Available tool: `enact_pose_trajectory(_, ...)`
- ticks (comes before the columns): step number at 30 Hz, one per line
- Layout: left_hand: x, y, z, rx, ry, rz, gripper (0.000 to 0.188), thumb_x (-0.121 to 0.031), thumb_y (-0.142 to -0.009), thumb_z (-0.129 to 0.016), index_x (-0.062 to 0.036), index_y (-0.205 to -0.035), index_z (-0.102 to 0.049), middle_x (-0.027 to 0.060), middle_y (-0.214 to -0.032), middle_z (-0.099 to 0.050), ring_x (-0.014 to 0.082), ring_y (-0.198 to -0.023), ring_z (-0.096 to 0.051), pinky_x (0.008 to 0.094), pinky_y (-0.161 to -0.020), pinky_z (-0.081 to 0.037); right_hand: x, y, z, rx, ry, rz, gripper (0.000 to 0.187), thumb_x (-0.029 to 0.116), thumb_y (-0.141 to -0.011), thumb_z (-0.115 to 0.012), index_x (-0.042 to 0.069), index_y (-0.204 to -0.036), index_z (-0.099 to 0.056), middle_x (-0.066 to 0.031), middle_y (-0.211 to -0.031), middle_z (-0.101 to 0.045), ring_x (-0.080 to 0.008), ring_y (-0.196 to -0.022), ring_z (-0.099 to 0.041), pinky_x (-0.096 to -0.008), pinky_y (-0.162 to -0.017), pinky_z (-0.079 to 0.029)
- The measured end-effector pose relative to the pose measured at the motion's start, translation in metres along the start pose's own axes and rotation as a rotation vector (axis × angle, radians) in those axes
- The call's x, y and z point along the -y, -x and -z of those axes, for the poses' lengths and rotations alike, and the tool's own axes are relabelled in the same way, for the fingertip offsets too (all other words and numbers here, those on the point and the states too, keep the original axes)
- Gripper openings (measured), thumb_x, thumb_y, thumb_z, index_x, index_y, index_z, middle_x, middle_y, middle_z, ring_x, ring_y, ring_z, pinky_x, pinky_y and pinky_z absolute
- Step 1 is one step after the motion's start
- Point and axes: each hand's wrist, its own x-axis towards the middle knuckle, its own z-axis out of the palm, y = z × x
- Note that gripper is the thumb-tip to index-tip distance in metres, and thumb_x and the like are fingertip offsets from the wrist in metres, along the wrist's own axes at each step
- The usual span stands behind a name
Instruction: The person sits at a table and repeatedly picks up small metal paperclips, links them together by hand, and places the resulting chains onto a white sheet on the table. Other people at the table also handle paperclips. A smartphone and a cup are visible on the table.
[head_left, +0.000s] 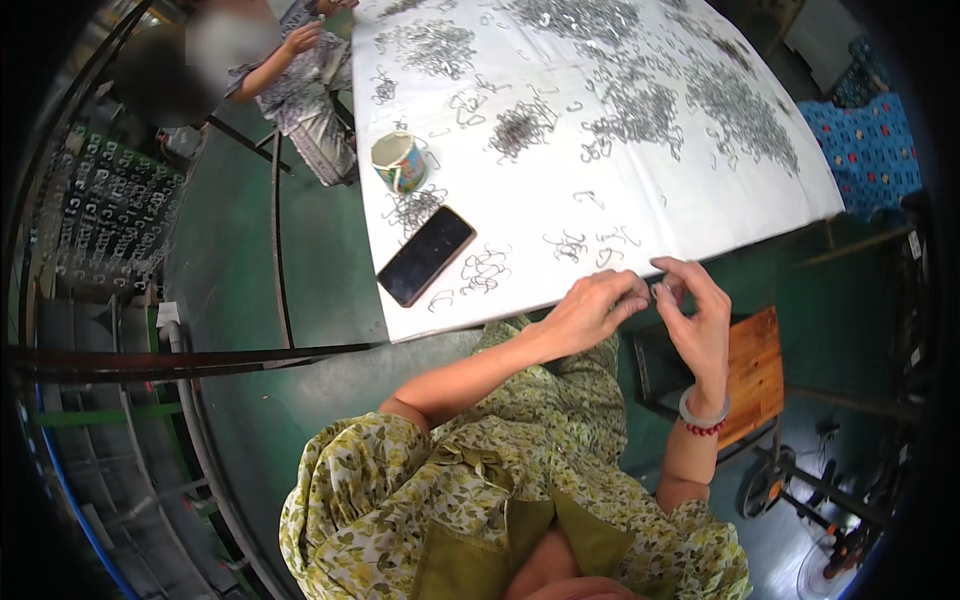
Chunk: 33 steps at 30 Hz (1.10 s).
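Note:
My left hand is at the table's near edge, its thumb and fingers pinched together. My right hand faces it, with curled fingers and the thumb bent toward the index finger. A small shiny bit shows at the right fingertips, too small to name; whatever the left fingers pinch is hidden. Just beyond my hands lie small piles of thin, dark, curved metal hooks. Another loose cluster of hooks lies left of my left hand, beside a black phone.
The white-covered table bears large heaps of hooks farther off. A patterned cup stands near its left edge. Another person sits at the far left. A wooden stool is at my right; a rack of hanging hooks stands left.

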Motion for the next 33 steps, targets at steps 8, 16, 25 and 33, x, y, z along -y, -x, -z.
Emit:
enact_pose_trajectory(8,0.072,-0.024,0.061,-0.306,-0.310,0.046,0.033,-0.018,-0.085,-0.073,-0.0050,-0.113,-0.064,0.0137,-0.109,-0.065,0.0305,-0.093,-0.065,0.0382,-0.081,-0.053,-0.006,0.011,0.005,-0.238,-0.201,-0.208,0.025,-0.005,-0.076,-0.075,-0.001,-0.099,-0.066,-0.0050,-0.079,-0.068,-0.0085,-0.071,-0.063,-0.0226,-0.065,-0.049)
enact_pose_trajectory(16,0.206,-0.074,0.158,-0.361,-0.988,0.293,0.015,-0.014,-0.086,-0.057,-0.0011,-0.087,-0.065,0.0210,-0.098,-0.064,0.0397,-0.091,-0.063,0.0509,-0.073,-0.052,-0.023,0.014,-0.005,-0.238,-0.280,-0.257,0.011,0.000,-0.079,-0.074,-0.001,-0.089,-0.070,-0.0069,-0.081,-0.072,-0.0105,-0.074,-0.067,-0.0243,-0.068,-0.052)
enact_pose_trajectory(25,0.242,-0.103,0.225,-0.290,-1.126,0.267,0.011,0.001,-0.081,-0.051,0.0043,-0.087,-0.060,0.0262,-0.086,-0.065,0.0444,-0.081,-0.065,0.0516,-0.072,-0.052,-0.023,0.020,-0.003,-0.200,-0.206,-0.214,0.016,0.007,-0.085,-0.070,0.001,-0.100,-0.070,-0.0104,-0.092,-0.072,-0.0172,-0.080,-0.069,-0.0283,-0.071,-0.054)
enact_pose_trajectory(33,0.129,-0.103,0.170,-0.438,-0.400,0.190,0.014,-0.005,-0.087,-0.062,0.0075,-0.093,-0.064,0.0164,-0.074,-0.069,0.0264,-0.064,-0.069,0.0358,-0.064,-0.056,-0.017,0.034,-0.005,-0.227,-0.212,-0.270,0.017,0.007,-0.085,-0.070,0.000,-0.100,-0.070,-0.0104,-0.092,-0.073,-0.0172,-0.081,-0.070,-0.0286,-0.073,-0.055)
